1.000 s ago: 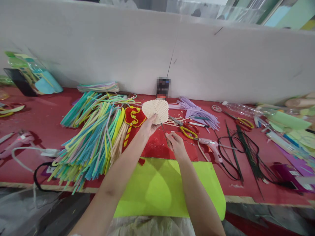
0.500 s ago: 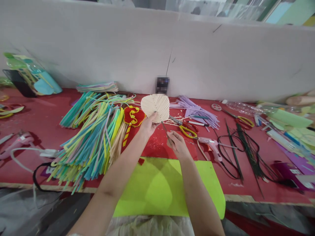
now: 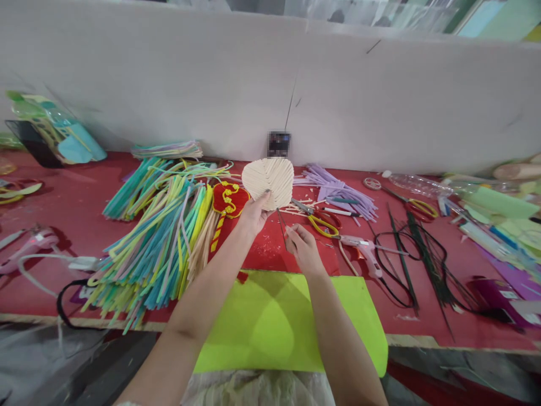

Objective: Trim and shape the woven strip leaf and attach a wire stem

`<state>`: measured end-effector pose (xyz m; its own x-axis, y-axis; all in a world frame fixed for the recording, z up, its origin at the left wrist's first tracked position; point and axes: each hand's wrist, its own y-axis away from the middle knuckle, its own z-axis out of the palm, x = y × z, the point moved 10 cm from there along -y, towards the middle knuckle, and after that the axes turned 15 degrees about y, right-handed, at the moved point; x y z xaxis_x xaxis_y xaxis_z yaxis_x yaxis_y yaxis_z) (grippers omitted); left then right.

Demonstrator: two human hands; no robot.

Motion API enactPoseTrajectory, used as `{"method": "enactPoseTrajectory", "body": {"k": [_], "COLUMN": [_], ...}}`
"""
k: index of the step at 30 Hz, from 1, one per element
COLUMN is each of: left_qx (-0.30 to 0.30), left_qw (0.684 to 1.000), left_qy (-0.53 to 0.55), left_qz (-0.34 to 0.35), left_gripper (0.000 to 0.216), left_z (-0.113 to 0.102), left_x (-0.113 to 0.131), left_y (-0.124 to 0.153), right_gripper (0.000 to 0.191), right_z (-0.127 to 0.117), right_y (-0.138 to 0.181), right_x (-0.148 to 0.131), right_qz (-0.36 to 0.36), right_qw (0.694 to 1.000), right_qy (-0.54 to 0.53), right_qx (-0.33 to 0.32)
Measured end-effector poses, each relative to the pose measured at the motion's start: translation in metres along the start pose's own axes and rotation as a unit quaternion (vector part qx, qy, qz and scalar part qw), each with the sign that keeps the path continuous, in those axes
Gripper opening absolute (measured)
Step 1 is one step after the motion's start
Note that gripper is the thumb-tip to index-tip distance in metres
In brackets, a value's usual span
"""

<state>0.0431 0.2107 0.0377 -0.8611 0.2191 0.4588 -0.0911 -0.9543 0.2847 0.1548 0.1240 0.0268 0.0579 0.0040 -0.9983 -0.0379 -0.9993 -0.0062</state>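
Note:
My left hand (image 3: 252, 215) is closed on the lower edge of a cream leaf-shaped piece (image 3: 270, 179) made of glued strips, held up above the red table (image 3: 63, 214). My right hand (image 3: 302, 248) pinches a thin dark wire stem (image 3: 282, 225) that runs up to the base of the cream piece. Just left of my left hand lies a red and yellow ornament (image 3: 228, 201). Both forearms reach over a lime green foam sheet (image 3: 274, 321) at the table's front edge.
A big heap of coloured strips (image 3: 160, 237) lies left. Yellow-handled scissors (image 3: 319, 221), a glue gun (image 3: 363, 251), purple strips (image 3: 338, 194) and dark wires (image 3: 422, 265) lie right. Another glue gun (image 3: 29, 245) sits far left. A white wall (image 3: 169, 84) stands behind.
The cream piece has risen slightly and tilted a little to the right in my left hand. My right hand has edged up with the wire stem.

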Motion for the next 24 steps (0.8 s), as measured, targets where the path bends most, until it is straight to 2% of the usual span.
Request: {"method": "enactPoseTrajectory", "body": {"k": [6,9,12,15,17,24], "left_qx": [0.0,0.011,0.016,0.012,0.013,-0.006], "left_qw": [1.0,1.0,1.0,1.0,1.0,1.0], "left_qy": [-0.007,-0.008,-0.009,-0.009,-0.009,0.001], "left_qz": [-0.003,-0.008,-0.007,0.001,0.0,-0.003], "left_gripper": [0.014,0.012,0.012,0.011,0.012,0.017], "left_z": [0.004,0.003,0.002,0.003,0.003,0.008], "left_x": [0.004,0.004,0.003,0.003,0.002,0.002], "left_y": [0.006,0.006,0.006,0.007,0.007,0.006], "right_gripper": [0.032,0.033,0.03,0.028,0.028,0.033], "right_z": [-0.002,-0.005,-0.008,-0.009,-0.009,-0.005], "right_y": [0.001,0.003,0.006,0.009,0.009,0.002], "right_x": [-0.004,-0.01,-0.021,-0.027,-0.026,-0.01], "right_qz": [-0.009,-0.026,-0.07,-0.098,-0.096,-0.039], "right_qw": [0.999,0.993,0.974,0.958,0.961,0.993], "right_qy": [0.03,0.113,0.21,0.261,0.25,0.097], "right_qx": [0.007,0.032,0.058,0.071,0.072,0.047]}}
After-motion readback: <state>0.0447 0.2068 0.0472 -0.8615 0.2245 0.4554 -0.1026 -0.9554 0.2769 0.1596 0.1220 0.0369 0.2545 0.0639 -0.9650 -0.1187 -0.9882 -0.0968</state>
